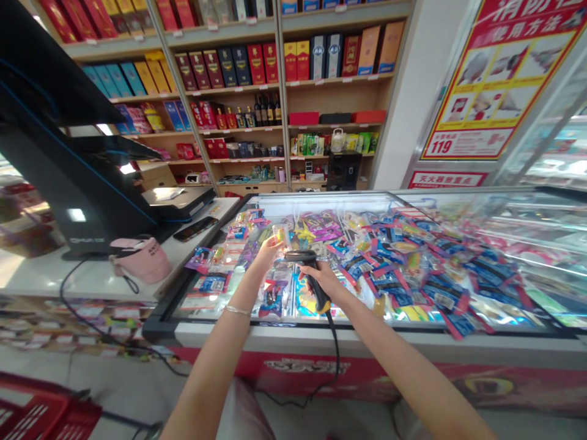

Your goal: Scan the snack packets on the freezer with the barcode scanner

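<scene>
My right hand (324, 280) is wrapped round the grip of a black and yellow barcode scanner (302, 256), whose head points left. Its black cable hangs down over the freezer's front. My left hand (269, 252) is closed on a small clear packet (280, 234) with something yellow in it, held upright just beyond the scanner head. Beneath both hands lies a glass-topped chest freezer (211, 331), with many small snack packets (394, 269) spread over its top. Blue and pink packets are heaped to the right of my right hand.
A white counter (96, 278) on the left bears a dark checkout terminal (77, 183), a pink cup-shaped bag (145, 260) and a phone (195, 228). Shelves of boxes (229, 66) stand behind the freezer. A red basket (41, 406) is at the lower left.
</scene>
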`<state>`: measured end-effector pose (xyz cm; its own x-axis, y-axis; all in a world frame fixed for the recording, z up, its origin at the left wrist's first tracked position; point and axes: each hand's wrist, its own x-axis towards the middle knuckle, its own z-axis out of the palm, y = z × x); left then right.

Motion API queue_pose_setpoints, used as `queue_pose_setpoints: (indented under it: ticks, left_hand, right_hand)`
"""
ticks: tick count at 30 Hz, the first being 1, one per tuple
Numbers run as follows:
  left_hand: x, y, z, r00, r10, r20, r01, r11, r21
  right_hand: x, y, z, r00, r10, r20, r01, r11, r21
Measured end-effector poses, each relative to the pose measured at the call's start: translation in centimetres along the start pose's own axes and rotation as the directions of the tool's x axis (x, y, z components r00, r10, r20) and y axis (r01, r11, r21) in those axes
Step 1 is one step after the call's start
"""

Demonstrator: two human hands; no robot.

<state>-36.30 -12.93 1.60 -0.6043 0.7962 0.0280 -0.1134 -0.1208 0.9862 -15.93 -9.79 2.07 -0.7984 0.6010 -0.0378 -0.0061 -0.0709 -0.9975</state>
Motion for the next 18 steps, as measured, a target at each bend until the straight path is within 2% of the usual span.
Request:
queue_pose_setpoints:
  ticks: [4, 10, 13, 18]
  left_hand:
    - [-0.2, 0.1, 0.1, 0.997, -0.071, -0.041, 0.069, 0.997, -0.036]
    - [-0.9, 0.4, 0.4, 0.999, -0.051, -0.001, 0.05, 0.99, -0.134]
    - [-0.9, 0.5, 0.5, 0.999, -0.048, -0.011, 0.046, 0.983, -0.176]
    - [-0.6, 0.7, 0.6, 0.997, -0.067, -0.048, 0.055, 0.971, -0.232]
  right_hand:
    - [-0.3, -0.5, -0.1, 1.0, -0.009, 0.001, 0.009, 0.999, -0.032]
    - [0.3, -3.2, -1.6, 0.996, -0.074, 0.042, 0.074, 0.997, 0.005]
    - [1.2, -4.2, -2.8, 0.994, -0.074, 0.086, 0.079, 0.996, -0.048]
    - [2.0, -3.5, -3.7, 0.994, -0.029, 0.105, 0.041, 0.993, -0.112]
